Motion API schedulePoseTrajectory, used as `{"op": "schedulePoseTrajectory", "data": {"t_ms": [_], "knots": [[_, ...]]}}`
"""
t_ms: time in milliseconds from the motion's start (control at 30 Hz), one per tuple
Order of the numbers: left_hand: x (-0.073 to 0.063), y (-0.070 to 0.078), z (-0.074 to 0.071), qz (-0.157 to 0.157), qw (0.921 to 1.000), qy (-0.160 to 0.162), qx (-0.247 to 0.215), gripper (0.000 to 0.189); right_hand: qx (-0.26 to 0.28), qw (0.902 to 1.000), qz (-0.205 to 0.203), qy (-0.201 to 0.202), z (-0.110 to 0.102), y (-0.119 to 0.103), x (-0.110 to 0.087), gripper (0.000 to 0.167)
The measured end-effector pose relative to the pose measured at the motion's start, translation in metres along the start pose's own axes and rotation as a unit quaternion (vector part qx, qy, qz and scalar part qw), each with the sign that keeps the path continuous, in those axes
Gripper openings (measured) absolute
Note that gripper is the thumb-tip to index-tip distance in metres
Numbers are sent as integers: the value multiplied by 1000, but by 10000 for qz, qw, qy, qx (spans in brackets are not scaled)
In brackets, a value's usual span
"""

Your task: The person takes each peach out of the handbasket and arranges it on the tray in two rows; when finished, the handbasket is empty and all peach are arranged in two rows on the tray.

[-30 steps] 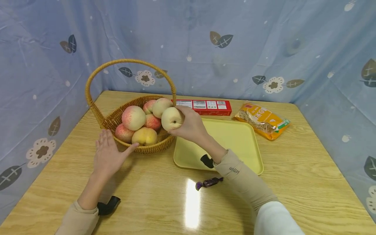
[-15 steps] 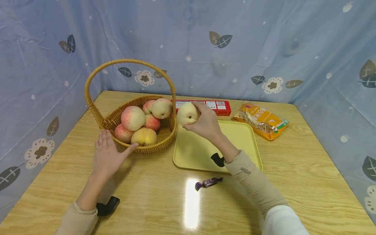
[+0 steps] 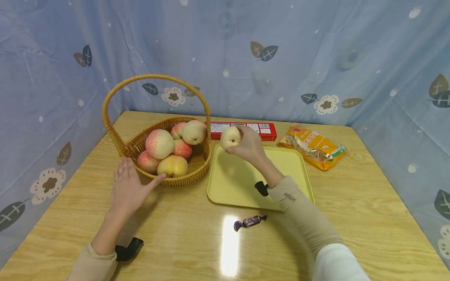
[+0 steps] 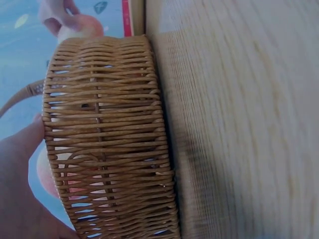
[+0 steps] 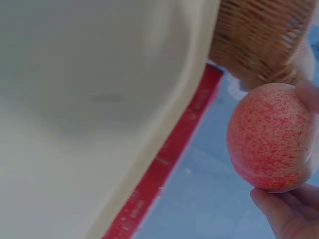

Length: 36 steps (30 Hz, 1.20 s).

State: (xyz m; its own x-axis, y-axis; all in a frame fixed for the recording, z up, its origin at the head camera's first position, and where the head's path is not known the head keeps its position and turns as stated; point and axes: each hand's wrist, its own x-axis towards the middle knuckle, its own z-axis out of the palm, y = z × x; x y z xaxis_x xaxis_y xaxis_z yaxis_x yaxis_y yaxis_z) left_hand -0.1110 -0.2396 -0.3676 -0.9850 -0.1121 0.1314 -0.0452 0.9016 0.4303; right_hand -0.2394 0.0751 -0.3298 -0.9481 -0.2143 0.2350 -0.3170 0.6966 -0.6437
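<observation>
Over the table (image 3: 186,238), the right hand (image 3: 250,146) pinches a peach (image 3: 230,137), spread left hand (image 3: 129,189) well apart.

The left arm (image 3: 107,230) reaches forward; the left hand (image 3: 128,191) has straight fingers (image 3: 124,168), its thumb (image 3: 155,182) sticking out toward the right. The right arm (image 3: 304,214) reaches in toward the middle, and the right hand (image 3: 249,146), farther out, bends its fingers and thumb in a grip.
</observation>
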Motion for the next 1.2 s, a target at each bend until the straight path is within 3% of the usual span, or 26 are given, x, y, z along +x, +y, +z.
{"op": "schedulePoseTrajectory", "data": {"t_ms": [367,567,667,867,1200], "knots": [[1,-1,1,-4,10000,73,32,118,-497,9969,204,-574,25,14,20,70],[0,-1,0,-61,10000,-12,50,118,-1053,9908,174,-833,39,10,25,76],[0,-1,1,-68,10000,-19,62,118,-1340,9875,44,-834,44,8,25,81],[0,0,1,-78,10000,-21,41,118,-1702,9828,-317,-641,52,8,27,75],[0,0,2,-59,10000,38,51,119,-1601,9848,-311,-595,57,10,31,78]]}}
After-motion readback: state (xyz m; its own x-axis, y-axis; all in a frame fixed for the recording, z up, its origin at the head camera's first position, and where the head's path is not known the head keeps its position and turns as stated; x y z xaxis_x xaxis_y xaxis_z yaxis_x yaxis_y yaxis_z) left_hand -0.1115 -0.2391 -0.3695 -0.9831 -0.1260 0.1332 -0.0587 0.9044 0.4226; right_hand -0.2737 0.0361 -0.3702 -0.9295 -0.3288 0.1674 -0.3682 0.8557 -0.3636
